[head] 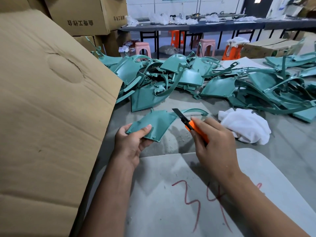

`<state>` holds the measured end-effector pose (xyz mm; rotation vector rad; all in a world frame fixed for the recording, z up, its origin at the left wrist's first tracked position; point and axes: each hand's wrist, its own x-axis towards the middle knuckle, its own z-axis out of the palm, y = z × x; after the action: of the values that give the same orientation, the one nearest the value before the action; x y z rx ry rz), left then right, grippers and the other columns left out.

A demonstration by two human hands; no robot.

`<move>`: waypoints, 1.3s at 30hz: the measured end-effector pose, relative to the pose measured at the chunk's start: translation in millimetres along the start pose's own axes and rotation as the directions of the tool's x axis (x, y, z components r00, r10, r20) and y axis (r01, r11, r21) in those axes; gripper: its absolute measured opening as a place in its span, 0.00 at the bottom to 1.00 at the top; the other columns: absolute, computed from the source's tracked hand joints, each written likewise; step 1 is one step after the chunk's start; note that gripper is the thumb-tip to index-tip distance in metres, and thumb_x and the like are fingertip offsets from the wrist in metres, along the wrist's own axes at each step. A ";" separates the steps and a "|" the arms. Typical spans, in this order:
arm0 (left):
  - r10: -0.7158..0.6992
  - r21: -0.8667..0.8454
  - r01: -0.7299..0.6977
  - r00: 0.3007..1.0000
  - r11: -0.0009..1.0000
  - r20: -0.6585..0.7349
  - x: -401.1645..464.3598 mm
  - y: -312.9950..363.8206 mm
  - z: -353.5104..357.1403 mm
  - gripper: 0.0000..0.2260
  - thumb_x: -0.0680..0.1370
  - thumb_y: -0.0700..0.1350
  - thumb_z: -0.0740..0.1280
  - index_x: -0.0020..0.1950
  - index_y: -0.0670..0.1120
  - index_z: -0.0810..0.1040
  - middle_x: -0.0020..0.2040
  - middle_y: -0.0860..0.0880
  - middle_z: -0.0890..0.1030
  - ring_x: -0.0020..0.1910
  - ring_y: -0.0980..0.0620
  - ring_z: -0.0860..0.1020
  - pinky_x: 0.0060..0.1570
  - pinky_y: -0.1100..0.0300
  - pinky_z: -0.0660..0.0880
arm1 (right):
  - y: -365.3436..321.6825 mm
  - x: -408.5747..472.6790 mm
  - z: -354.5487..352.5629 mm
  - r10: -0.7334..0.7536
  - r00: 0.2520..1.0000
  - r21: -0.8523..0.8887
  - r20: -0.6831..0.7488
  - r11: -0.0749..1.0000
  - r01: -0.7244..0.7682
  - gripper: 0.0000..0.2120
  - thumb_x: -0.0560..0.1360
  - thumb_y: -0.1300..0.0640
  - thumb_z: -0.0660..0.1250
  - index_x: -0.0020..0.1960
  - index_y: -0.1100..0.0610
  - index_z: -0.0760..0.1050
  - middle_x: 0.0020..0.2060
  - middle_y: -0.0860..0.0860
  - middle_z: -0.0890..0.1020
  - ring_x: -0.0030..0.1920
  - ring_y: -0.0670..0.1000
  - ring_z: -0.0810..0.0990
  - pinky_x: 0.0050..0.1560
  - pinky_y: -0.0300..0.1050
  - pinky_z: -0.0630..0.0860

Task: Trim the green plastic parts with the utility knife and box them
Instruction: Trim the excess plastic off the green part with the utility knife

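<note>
Head view: looking down at my two hands over a grey work surface (282,151) dusted with grit.
Left hand: my left hand (131,142) is gripping a flat green plastic part (153,124) by its near left corner, thumb lying on top and fingers curling underneath, holding it up off the surface.
Held part: it is fanning out toward the far right, and a thin curved green strip (195,111) is arcing away from its far right corner.
Right hand: my right hand (215,144) is wrapping around the orange utility knife (196,128), forefinger lying along the top of the handle.
Blade: the dark blade (177,113) is pointing far and left, its tip sitting just at the far right corner of the held part where the strip is joining; I cannot tell whether it is actually touching.
Pile: a heap of green plastic parts (188,77) is lying farther back, spreading from the left across to the right edge.
Box: a large cardboard box (51,108) is standing at my left, its flap leaning over toward the pile.
Cloth: a crumpled white cloth (246,125) is lying just right of my right hand.
Near surface: a pale board (162,194) with red scrawled marks (196,200) is lying under my forearms.
Background: stacked cartons (80,14), a long dark table (213,25) and pink and orange stools (206,47) are standing far off.
</note>
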<state>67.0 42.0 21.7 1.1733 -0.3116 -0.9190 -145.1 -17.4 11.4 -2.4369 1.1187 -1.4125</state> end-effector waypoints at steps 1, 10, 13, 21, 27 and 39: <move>-0.010 -0.019 0.010 1.000 1.000 -0.002 0.7 -0.1 -0.6 0.19 0.72 0.32 0.75 0.60 0.40 0.75 0.53 0.39 0.84 0.35 0.50 0.85 0.30 0.60 0.80 | -0.9 -0.3 0.7 -0.022 1.000 0.013 0.001 1.000 0.022 0.13 0.80 0.62 0.71 0.64 0.59 0.83 0.40 0.51 0.78 0.39 0.54 0.76 0.40 0.53 0.76; -0.053 -0.051 0.053 0.999 0.997 0.010 4.7 -3.8 -1.3 0.12 0.74 0.30 0.73 0.55 0.37 0.75 0.47 0.37 0.84 0.31 0.50 0.84 0.27 0.63 0.79 | -7.5 -4.3 3.5 -0.256 0.951 0.226 0.172 0.950 0.215 0.14 0.81 0.59 0.70 0.65 0.56 0.82 0.42 0.48 0.78 0.41 0.51 0.77 0.40 0.51 0.76; -0.062 -0.045 0.063 0.998 0.997 0.027 4.5 -4.5 -0.6 0.16 0.74 0.30 0.73 0.60 0.35 0.75 0.53 0.36 0.84 0.34 0.50 0.85 0.28 0.62 0.80 | 3.9 1.6 3.0 -0.052 0.999 0.060 0.003 0.997 0.051 0.13 0.81 0.59 0.70 0.65 0.56 0.83 0.42 0.49 0.79 0.40 0.53 0.77 0.39 0.54 0.77; -0.050 -0.038 0.051 0.998 0.998 0.024 -0.5 -1.7 0.7 0.20 0.74 0.30 0.73 0.63 0.35 0.74 0.56 0.35 0.83 0.34 0.49 0.84 0.27 0.61 0.79 | 28.2 8.8 -4.7 0.165 0.983 -0.122 -0.075 0.977 -0.174 0.13 0.78 0.62 0.70 0.62 0.57 0.84 0.43 0.48 0.81 0.41 0.52 0.78 0.40 0.47 0.74; 0.040 0.014 -0.040 0.998 0.999 -0.038 1.2 4.2 -6.5 0.26 0.73 0.32 0.76 0.68 0.44 0.72 0.59 0.42 0.81 0.42 0.46 0.84 0.28 0.59 0.79 | 17.9 2.3 -4.6 -0.078 0.994 0.158 0.074 0.985 0.066 0.17 0.79 0.62 0.70 0.68 0.55 0.81 0.45 0.47 0.82 0.41 0.49 0.80 0.39 0.50 0.78; 0.400 0.145 -0.439 0.886 0.887 0.236 1.4 8.4 -13.9 0.32 0.67 0.23 0.73 0.63 0.50 0.75 0.56 0.47 0.84 0.52 0.52 0.83 0.48 0.59 0.80 | 46.4 9.6 -22.7 0.337 0.934 -0.219 -0.120 0.909 -0.356 0.14 0.78 0.61 0.70 0.63 0.54 0.84 0.45 0.54 0.85 0.46 0.59 0.79 0.44 0.50 0.74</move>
<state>80.6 50.7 23.3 1.1294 -0.8054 -0.6283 -185.3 -51.4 10.9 -2.1829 1.7302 -1.3357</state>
